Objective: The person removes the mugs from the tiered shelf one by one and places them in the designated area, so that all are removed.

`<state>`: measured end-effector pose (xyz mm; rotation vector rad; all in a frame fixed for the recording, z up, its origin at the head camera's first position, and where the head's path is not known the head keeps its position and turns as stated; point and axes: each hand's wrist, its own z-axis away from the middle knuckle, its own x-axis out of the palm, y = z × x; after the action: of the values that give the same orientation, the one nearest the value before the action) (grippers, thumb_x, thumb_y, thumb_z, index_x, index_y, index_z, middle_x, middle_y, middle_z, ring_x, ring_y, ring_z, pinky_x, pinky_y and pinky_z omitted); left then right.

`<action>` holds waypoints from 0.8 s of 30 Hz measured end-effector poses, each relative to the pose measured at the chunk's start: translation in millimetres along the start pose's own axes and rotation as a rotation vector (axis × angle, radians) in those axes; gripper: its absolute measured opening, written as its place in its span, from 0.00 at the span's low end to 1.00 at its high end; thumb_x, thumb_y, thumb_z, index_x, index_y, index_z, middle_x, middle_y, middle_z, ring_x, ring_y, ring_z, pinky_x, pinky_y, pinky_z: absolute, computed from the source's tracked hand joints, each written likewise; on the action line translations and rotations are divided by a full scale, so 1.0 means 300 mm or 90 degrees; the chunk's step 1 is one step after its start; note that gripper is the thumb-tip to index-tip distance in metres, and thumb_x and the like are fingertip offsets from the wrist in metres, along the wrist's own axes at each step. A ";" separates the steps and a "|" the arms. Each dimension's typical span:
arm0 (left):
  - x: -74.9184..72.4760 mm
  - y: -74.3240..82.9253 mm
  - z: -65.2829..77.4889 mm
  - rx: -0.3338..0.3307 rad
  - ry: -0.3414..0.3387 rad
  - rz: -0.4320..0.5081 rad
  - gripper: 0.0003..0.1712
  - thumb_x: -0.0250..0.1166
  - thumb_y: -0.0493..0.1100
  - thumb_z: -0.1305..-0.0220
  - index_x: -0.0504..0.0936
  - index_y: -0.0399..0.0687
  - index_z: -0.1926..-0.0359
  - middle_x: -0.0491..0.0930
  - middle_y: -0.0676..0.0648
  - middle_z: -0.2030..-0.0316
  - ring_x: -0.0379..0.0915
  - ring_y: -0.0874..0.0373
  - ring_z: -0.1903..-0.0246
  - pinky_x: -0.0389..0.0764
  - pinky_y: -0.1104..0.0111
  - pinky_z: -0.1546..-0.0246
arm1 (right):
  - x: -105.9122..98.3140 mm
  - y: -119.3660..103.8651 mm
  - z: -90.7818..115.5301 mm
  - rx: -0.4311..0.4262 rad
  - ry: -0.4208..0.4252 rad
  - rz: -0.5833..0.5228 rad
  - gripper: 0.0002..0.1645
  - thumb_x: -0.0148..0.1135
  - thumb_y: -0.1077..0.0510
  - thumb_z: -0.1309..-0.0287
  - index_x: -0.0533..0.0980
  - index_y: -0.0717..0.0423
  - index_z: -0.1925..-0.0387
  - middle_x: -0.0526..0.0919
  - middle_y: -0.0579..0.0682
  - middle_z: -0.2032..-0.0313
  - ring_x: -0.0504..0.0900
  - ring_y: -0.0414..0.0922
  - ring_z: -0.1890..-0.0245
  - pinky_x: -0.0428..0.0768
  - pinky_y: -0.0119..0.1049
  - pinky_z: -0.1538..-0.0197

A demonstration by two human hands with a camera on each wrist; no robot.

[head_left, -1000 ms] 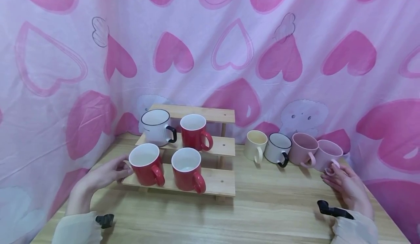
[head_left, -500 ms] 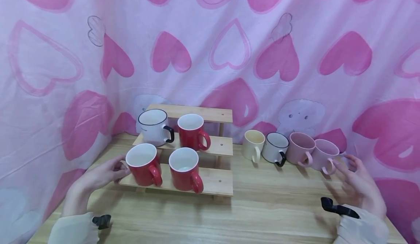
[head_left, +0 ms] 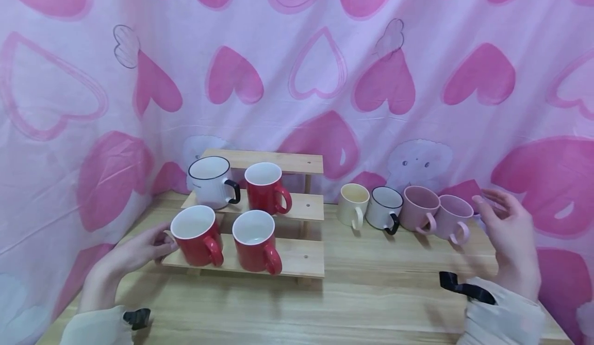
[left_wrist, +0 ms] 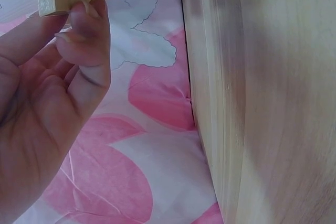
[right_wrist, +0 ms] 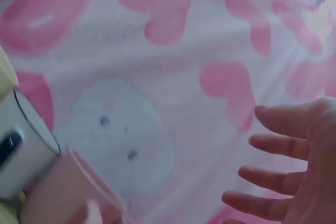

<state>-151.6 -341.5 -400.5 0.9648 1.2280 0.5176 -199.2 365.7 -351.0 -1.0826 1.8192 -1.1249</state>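
"Hand states?"
"The wooden rack (head_left: 301,260) is pinched by the left hand (head_left: 134,252) at eight o'clock; the right hand (head_left: 512,231) is spread beside the lilac-pink mug (head_left: 449,220), four o'clock."
"Markings?"
"White mug (head_left: 209,190), nine o'clock: print illegible."

The straight-grained, pale brown wood counter (head_left: 371,296) looks smooth, with a faint satin sheen. Near its left edge, the pale three-tiered wooden rack (head_left: 297,255) has smooth, matt boards. Along the rack's front edge, two red cylindrical ceramic-looking mugs (head_left: 250,252) are glossy, catching highlights. Toward the counter's back edge, two pink cylindrical mugs (head_left: 415,213) look smooth and softer in shine. Behind hangs creased, matt, heart-printed pink-and-white cloth (head_left: 320,4).
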 end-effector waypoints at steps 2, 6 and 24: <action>0.000 -0.001 0.000 0.002 0.001 -0.002 0.24 0.59 0.38 0.30 0.63 0.29 0.40 0.71 0.45 0.74 0.70 0.56 0.77 0.74 0.66 0.75 | 0.045 -0.035 0.004 -0.027 0.007 0.049 0.21 0.63 0.59 0.36 0.75 0.49 0.42 0.78 0.33 0.55 0.74 0.30 0.54 0.70 0.16 0.58; 0.001 0.000 -0.002 0.007 0.002 -0.010 0.23 0.59 0.38 0.30 0.64 0.29 0.42 0.71 0.45 0.74 0.69 0.56 0.78 0.74 0.65 0.75 | 0.134 -0.096 0.015 -0.054 -0.005 0.121 0.23 0.60 0.56 0.33 0.73 0.52 0.39 0.77 0.36 0.53 0.74 0.32 0.53 0.70 0.17 0.55; -0.006 0.004 0.000 -0.002 -0.007 -0.014 0.18 0.59 0.39 0.30 0.66 0.33 0.47 0.71 0.46 0.74 0.70 0.56 0.78 0.74 0.66 0.74 | 0.556 -0.241 0.125 -0.192 -0.184 0.150 0.19 0.60 0.52 0.33 0.77 0.57 0.46 0.82 0.53 0.51 0.80 0.47 0.50 0.76 0.43 0.48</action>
<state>-151.9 -342.3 -398.5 0.9489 1.2264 0.4970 -209.8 182.7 -321.7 -1.0996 1.8575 -0.5377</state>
